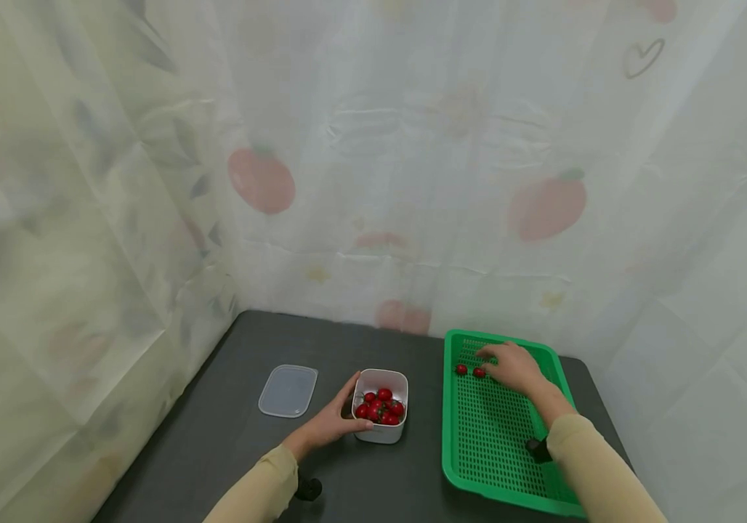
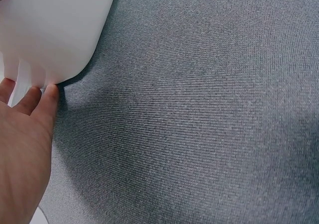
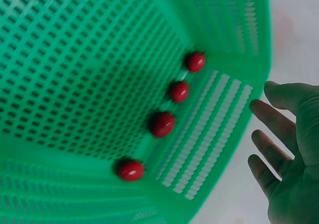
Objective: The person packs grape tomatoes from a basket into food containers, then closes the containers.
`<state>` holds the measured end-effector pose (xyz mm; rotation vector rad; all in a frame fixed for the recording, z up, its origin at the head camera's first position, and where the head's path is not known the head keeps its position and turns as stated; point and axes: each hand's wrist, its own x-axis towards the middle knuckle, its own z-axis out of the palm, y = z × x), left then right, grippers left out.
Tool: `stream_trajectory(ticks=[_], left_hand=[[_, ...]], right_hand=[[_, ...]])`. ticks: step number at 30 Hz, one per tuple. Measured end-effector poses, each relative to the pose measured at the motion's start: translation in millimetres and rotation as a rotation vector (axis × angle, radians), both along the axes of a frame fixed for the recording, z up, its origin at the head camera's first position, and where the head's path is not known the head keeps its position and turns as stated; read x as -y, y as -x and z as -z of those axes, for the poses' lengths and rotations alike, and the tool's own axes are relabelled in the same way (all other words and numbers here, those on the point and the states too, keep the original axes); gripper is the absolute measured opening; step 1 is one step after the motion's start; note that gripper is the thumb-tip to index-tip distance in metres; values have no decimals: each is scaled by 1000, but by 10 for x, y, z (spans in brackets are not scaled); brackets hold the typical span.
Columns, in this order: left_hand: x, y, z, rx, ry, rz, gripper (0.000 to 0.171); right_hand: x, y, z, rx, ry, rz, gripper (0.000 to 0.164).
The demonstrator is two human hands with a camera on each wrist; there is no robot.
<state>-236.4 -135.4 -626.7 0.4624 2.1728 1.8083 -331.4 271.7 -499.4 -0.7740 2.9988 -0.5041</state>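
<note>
My left hand [image 1: 329,423] holds a square white container [image 1: 381,434] at its left side, thumb along the near rim and fingers round the far left corner. Several small red cherry tomatoes [image 1: 375,411] fill the bottom of it. In the left wrist view, fingertips touch the white wall [image 2: 55,40]. Over the far part of a green perforated basket [image 1: 450,421] hovers my right hand [image 1: 514,367], its fingers apart and loosely bent with nothing between them. Several cherry tomatoes [image 3: 162,124] lie in a row along the basket's end wall in the right wrist view.
A translucent square lid [image 1: 288,391] lies flat on the dark table [image 1: 360,494], left of the container. Behind the table hangs a pale fruit-printed curtain [image 1: 380,181], which also closes off both sides.
</note>
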Motion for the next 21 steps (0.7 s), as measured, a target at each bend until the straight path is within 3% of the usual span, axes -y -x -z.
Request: stream_trajectory(ticks=[9,21], left_hand=[[10,-27,-32,-3,17,-14,105],[-20,-24,-32,-9,16,-3,105]], right_hand=[[-149,21,121,72,-77,75,33],[-276,135,530,166,-196,120,48]])
